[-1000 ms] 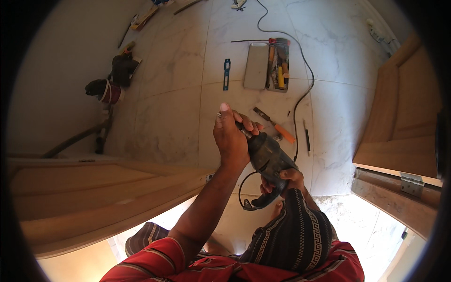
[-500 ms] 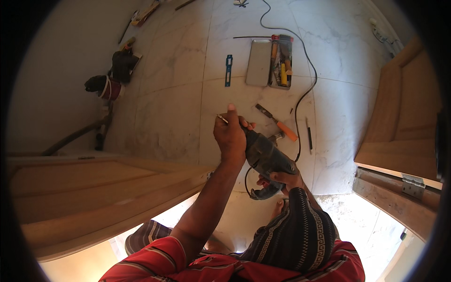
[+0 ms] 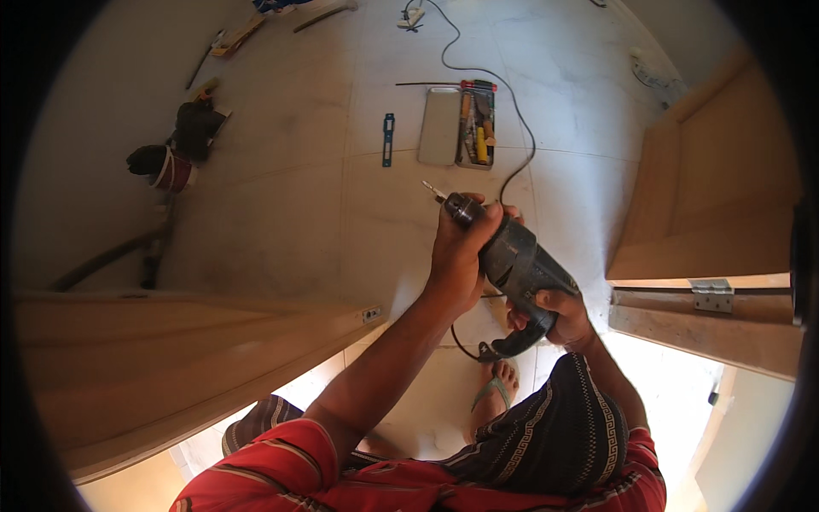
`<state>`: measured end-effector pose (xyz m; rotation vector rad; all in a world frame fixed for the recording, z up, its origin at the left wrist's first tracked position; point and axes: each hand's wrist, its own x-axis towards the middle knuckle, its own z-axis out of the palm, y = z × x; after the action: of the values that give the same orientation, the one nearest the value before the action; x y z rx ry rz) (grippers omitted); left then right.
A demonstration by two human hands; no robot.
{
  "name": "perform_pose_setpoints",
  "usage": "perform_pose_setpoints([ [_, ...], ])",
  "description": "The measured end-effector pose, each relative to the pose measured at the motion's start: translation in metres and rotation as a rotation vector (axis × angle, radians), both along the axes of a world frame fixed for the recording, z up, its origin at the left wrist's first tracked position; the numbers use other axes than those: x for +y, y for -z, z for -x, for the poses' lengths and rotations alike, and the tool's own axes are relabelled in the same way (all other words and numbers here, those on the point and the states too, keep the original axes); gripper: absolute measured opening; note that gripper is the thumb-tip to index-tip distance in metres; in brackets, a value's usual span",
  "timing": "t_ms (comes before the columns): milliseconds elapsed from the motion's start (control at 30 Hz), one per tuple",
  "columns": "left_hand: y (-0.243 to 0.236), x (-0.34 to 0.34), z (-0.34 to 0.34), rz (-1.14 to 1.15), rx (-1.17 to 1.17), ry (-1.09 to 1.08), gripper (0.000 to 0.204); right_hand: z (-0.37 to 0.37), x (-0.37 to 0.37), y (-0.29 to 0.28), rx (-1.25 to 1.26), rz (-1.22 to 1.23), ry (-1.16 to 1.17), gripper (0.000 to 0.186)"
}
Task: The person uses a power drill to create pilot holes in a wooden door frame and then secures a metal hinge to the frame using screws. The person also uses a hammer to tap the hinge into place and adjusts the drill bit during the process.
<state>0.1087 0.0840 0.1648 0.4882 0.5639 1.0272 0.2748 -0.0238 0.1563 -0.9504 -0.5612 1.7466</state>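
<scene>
My left hand (image 3: 456, 256) is wrapped round the front of a dark corded power drill (image 3: 529, 264), just behind its chuck (image 3: 465, 209), from which a metal bit (image 3: 432, 188) points up and left. My right hand (image 3: 561, 316) grips the drill at its handle end. Beyond the drill, a metal tool case (image 3: 439, 126) lies open with screwdrivers, yellow-handled and other tools in it, and a long red-handled screwdriver (image 3: 478, 85) across its end. A blue slotted strip (image 3: 388, 141) lies left of the case.
A wooden door leaf (image 3: 153, 367) is low left, another (image 3: 691, 196) at right with a hinge (image 3: 712, 294). A bucket (image 3: 175, 171), dark bundles and pipes line the left wall. The cord (image 3: 533, 141) snakes over the tiled floor (image 3: 281, 213). My sandalled foot (image 3: 495, 388) is below.
The drill and both hands have moved right. My left hand has shifted off the chuck, leaving chuck and bit exposed. The loose chisel and hammer on the floor are now hidden behind the drill.
</scene>
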Motion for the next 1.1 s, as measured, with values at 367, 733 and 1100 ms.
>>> perform_pose_setpoints([
  [367, -0.178, -0.001, -0.066, 0.148, -0.214, 0.117, 0.032, -0.063, -0.013, -0.185, -0.207, -0.178, 0.025, 0.075],
  [733, -0.448, -0.018, -0.041, -0.095, -0.234, 0.315, 0.028, -0.013, -0.023, -0.363, -0.503, -0.243, 0.096, 0.080],
  [1100, -0.672, -0.119, 0.007, 0.373, -0.107, 0.172, 0.041, -0.008, -0.148, -0.657, -0.273, -0.137, 0.018, 0.074],
])
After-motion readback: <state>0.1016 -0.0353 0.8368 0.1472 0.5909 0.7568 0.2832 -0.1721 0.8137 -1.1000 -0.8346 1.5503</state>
